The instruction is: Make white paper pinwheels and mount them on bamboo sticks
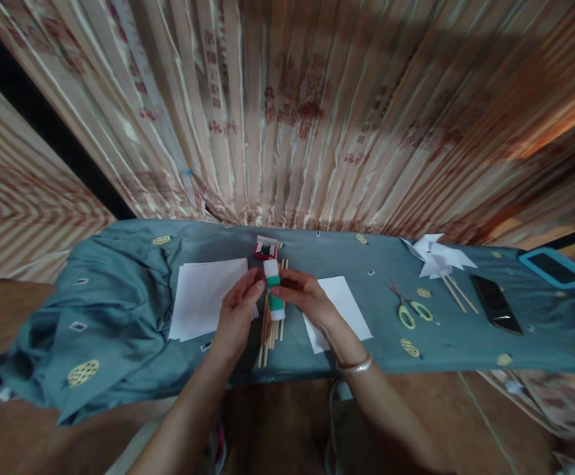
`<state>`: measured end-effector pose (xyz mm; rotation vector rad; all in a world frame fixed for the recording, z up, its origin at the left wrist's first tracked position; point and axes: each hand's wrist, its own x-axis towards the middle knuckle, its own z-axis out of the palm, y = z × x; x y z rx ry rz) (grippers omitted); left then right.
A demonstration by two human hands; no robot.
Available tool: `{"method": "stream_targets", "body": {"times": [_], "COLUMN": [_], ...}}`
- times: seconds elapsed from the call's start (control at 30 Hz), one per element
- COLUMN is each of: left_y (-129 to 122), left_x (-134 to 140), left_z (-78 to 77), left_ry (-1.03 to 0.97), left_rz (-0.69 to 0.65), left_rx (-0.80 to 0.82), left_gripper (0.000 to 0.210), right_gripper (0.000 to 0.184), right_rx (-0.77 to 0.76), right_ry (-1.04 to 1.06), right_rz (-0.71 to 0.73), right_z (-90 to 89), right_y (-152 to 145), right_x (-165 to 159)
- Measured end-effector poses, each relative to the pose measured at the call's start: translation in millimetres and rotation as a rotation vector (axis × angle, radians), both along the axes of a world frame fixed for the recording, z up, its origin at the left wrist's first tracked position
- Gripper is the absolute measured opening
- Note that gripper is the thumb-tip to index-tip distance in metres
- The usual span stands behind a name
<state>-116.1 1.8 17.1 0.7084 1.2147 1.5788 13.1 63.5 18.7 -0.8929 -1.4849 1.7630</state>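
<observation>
A white tube with a green band, which looks like a glue stick (274, 305), stands between my hands above the table. My right hand (307, 295) pinches it from the right, thumb and fingers at the green band. On its other side my left hand (241, 300) is closed, its fingertips close to the tube; whether they hold anything is hidden. Beneath the tube lies a bundle of thin wooden sticks (266, 343). White paper sheets (202, 297) are stacked by my left hand, and another white paper piece (344, 307) lies partly under my right wrist.
A small red-and-white box (266, 247) sits behind the sticks. To the right lie green-handled scissors (406, 310), white paper pinwheels (436, 256) on sticks, a black phone (495, 303) and a blue-framed device (557, 267). Bunched cloth (119, 310) covers the table's left end.
</observation>
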Motion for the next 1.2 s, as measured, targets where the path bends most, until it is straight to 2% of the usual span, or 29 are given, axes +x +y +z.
{"method": "stream_targets", "body": {"times": [0.07, 0.13, 0.23, 0.4, 0.57, 0.73, 0.87, 0.93, 1.07, 1.2], "left_y": [-3, -5, -4, 1, 6, 6, 2, 1, -2, -3], "left_x": [10, 22, 39, 56, 59, 71, 89, 96, 106, 113], "left_z": [3.8, 5.3, 3.6, 0.7, -1.2, -7.0, -8.3, -6.8, -6.1, -12.6], "left_ry": [-0.167, -0.249, -0.301, -0.378, -0.386, -0.379, -0.348, -0.265, 0.019, 0.066], "left_rz": [-0.195, -0.262, -0.269, -0.359, -0.253, -0.269, -0.364, -0.397, -0.359, -0.38], "left_rx": [-0.036, -0.081, -0.135, -0.137, -0.172, -0.204, -0.187, -0.166, -0.12, -0.116], "left_gripper": [0.042, 0.04, 0.037, 0.033, 0.023, 0.033, 0.035, 0.034, 0.036, 0.029], "right_gripper": [0.036, 0.036, 0.034, 0.027, 0.034, 0.035, 0.032, 0.031, 0.039, 0.052], "right_rx": [-0.126, -0.211, -0.268, -0.307, -0.316, -0.207, -0.085, -0.02, 0.121, 0.214], "right_ry": [0.107, 0.128, 0.131, 0.149, 0.153, 0.153, 0.096, 0.064, -0.159, -0.407], "right_rz": [-0.034, -0.06, -0.031, 0.046, 0.036, -0.096, -0.138, -0.18, -0.282, -0.334], "right_z": [-1.6, -3.4, -5.0, -7.7, -16.2, -15.1, -10.9, -10.9, -11.4, -8.8], "right_y": [-15, -27, -36, -43, -55, -57, -54, -54, -55, -59], "right_x": [15, 28, 44, 70, 95, 116, 128, 130, 132, 132]}}
